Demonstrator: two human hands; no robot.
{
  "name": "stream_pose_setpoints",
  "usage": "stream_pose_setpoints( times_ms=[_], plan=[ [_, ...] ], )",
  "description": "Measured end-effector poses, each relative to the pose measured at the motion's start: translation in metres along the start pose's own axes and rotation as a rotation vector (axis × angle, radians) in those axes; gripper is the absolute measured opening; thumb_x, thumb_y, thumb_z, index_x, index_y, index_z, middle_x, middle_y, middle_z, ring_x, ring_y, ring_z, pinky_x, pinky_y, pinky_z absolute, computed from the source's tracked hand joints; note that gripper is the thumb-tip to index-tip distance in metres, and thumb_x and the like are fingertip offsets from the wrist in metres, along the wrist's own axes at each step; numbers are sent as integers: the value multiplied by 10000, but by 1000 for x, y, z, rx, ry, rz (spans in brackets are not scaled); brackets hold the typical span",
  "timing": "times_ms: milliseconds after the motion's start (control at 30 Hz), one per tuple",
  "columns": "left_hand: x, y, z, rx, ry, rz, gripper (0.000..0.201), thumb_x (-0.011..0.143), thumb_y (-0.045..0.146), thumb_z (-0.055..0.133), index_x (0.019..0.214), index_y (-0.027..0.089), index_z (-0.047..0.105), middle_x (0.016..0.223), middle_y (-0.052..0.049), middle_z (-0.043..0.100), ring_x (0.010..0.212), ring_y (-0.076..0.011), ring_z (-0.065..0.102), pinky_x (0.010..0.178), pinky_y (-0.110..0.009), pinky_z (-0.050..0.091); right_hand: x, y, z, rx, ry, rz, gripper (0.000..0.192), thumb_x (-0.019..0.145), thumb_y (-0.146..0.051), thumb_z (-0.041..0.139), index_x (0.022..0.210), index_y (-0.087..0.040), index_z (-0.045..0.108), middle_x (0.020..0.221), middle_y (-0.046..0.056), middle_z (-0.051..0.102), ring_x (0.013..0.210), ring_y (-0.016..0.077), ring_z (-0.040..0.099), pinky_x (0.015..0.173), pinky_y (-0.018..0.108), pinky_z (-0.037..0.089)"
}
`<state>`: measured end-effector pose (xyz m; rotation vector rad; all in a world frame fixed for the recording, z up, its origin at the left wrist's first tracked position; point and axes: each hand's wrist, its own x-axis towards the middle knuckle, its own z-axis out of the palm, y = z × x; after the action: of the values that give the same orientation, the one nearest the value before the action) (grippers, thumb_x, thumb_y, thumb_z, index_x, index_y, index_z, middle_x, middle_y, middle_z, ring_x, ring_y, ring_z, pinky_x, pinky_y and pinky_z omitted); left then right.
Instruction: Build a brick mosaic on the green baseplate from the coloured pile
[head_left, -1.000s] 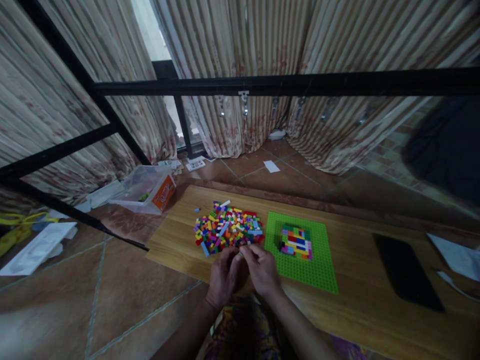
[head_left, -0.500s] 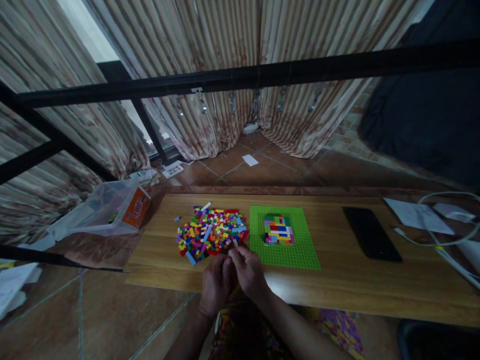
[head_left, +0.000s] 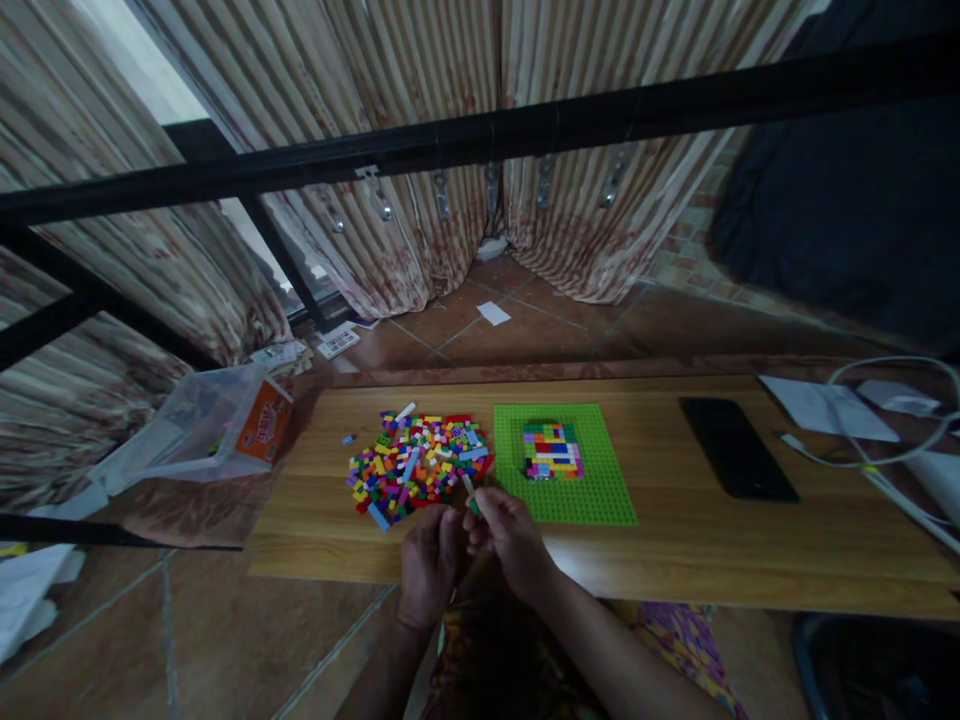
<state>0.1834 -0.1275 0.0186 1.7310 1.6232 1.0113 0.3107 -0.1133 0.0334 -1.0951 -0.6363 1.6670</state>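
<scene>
My right hand [head_left: 514, 535] pinches a small white toy brick [head_left: 467, 484], with a bit of green at its lower end, above the table's front part. Just to its left, my left hand [head_left: 429, 565] is closed, thumb against the curled fingers; whatever is in it is hidden. Beyond both hands lies a loose pile of toy bricks [head_left: 416, 462] in many colours. A green baseplate [head_left: 604, 497] lies to the right of the pile, and a multicoloured patch of joined bricks [head_left: 555, 455] is fixed on it.
The wooden table [head_left: 315, 540] also bears a black phone [head_left: 739, 450], papers [head_left: 825, 405] and a white cable [head_left: 832, 485]. On the left stands a clear plastic box [head_left: 217, 425] with an orange label. A black metal bar [head_left: 450, 155] crosses beyond the table.
My hands have moved slightly apart, the right one going a little right with the white brick. Green now shows under that brick. The whole view has shifted slightly.
</scene>
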Motion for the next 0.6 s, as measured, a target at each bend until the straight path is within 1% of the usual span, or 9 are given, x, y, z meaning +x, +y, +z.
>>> stream_pose_setpoints(
  times_ms=[67,167,267,367,467,600],
  plan=[
    [3,0,2,47,35,-6,310,960,393,425,791,189,585,606,10,593,543,-135,562,527,-240,419,-3,-6,-6,98,22,49,451,693,-615,722,798,-187,627,610,-29,585,488,89,491,486,231,455],
    [9,0,6,96,78,8,284,943,393,452,810,193,605,617,8,613,535,-141,583,512,-239,423,-6,-12,-17,228,41,72,418,649,-545,795,810,-176,680,648,-19,607,529,82,514,537,239,489],
    [12,-1,9,125,116,7,258,924,401,482,850,194,616,694,-15,668,598,-161,640,535,-247,456,-12,-16,-27,307,44,67,384,643,-475,831,867,-182,723,725,-3,643,601,87,560,646,275,534],
    [13,-3,11,133,142,-25,263,909,418,504,944,186,623,813,-50,719,698,-188,691,592,-270,507,-20,-19,-36,301,57,58,385,616,-419,861,897,-191,731,760,3,666,643,100,592,705,301,543],
    [13,-3,11,129,141,-39,305,908,416,505,1063,172,605,854,-69,735,743,-203,712,621,-289,535,-28,-22,-46,245,128,24,381,558,-371,891,847,-196,713,727,-9,662,617,112,595,643,286,525],
    [12,-1,10,164,137,-18,301,908,389,501,1087,167,597,810,-65,728,696,-204,709,580,-289,534,-30,-25,-67,141,254,-127,343,537,-354,891,742,-204,661,614,-40,607,525,111,548,529,260,459]
  ],
)
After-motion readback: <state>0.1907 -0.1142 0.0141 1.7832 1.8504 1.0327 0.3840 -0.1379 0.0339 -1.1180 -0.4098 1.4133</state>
